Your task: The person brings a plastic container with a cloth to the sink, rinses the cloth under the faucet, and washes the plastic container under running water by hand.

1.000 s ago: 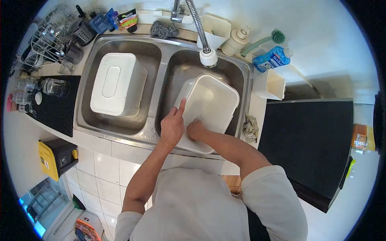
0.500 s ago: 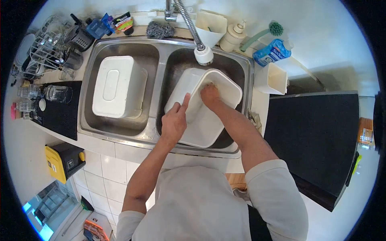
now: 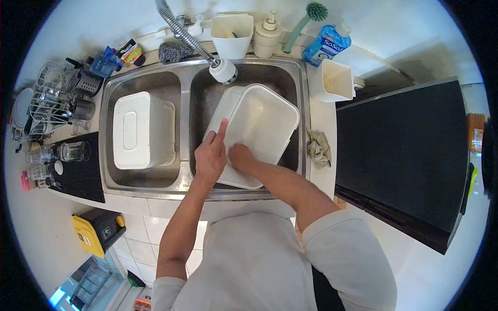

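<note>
A white plastic bin [image 3: 270, 116] lies tilted in the right sink basin, its open mouth facing up toward me. On its left side, my left hand [image 3: 210, 158] grips the rim, the index finger stretched along the wall. My right hand [image 3: 241, 157] is inside the bin, pressed against the inner wall close to my left hand. Its fingers are curled, and whatever they may hold is hidden. A second white bin [image 3: 130, 129] rests in the left basin, turned with its flat base up. Over the right basin hangs the white faucet head [image 3: 223, 71].
Behind the sink stand a grey scrubber [image 3: 175, 52], a white holder [image 3: 232, 39], a soap dispenser [image 3: 267, 39], a green brush [image 3: 306, 26] and a blue bottle [image 3: 327, 45]. A crumpled cloth [image 3: 318, 149] lies right of the sink. At left is a dish rack [image 3: 52, 98].
My right hand has moved from the far inner wall of the bin to the near left part. My left hand keeps its grip. The camera view has shifted.
</note>
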### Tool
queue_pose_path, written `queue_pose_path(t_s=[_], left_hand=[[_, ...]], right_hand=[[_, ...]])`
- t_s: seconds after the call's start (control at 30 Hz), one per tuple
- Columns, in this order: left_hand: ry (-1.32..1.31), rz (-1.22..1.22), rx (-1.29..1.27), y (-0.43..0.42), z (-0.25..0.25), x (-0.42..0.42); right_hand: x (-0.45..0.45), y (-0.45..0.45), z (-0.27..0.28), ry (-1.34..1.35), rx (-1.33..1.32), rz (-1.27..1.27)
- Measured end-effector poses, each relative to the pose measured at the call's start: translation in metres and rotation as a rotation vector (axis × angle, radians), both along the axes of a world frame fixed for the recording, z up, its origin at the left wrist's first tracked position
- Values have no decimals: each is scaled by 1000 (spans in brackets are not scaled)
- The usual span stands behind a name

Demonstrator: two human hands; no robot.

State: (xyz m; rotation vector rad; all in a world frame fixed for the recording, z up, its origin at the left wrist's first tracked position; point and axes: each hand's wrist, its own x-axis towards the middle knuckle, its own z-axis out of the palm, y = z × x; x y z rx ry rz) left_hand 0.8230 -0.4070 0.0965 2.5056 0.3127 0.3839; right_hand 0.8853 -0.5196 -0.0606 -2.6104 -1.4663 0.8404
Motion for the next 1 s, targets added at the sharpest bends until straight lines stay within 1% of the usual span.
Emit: queue_pose_path(t_s=[0.03, 0.13, 0.2, 0.23, 0.3, 0.33, 0.43, 0.5, 0.53, 0.6, 0.63, 0.67, 0.77, 0.8, 0.9, 1.0], left_hand=[[-11, 14, -32, 0, 0, 0], [-21, 63, -100, 2, 1, -4], [-16, 110, -105, 3, -2, -5], [-59, 107, -100, 5, -7, -6], [-152, 103, -86, 10, -15, -4], [-140, 110, -85, 11, -14, -4], [-139, 109, -62, 15, -13, -8], [-176, 96, -28, 19, -21, -15], [-95, 130, -74, 21, -20, -19], [62, 197, -169, 21, -16, -23], [24, 173, -135, 22, -17, -22], [-12, 149, -102, 23, -19, -23], [-170, 115, -32, 25, -26, -20], [-230, 109, -20, 23, -29, -20], [-35, 222, -236, 19, -32, -31], [-258, 237, -317, 18, -48, -28]], right_hand=[[-4, 4, 5, 20, 37, -86], [-3, 25, -39, 68, -48, -724], [9, 33, -13, 43, 141, -823], [13, 35, -2, 29, 236, -872], [4, 47, -28, 36, 527, -818], [-2, 52, -30, 42, 671, -787], [-11, 60, -34, 154, 472, -742], [11, 66, -3, 111, 626, -841], [21, 69, 7, 91, 697, -892], [26, 81, -3, 214, 681, -675], [29, 87, -6, 265, 678, -563], [27, 87, 22, 388, 378, -497], [1, 76, 2, 439, 262, -280], [-3, 74, -6, 446, 230, -290], [-4, 81, -28, 524, -25, -151], [-40, 83, -49, 515, 33, -364]])
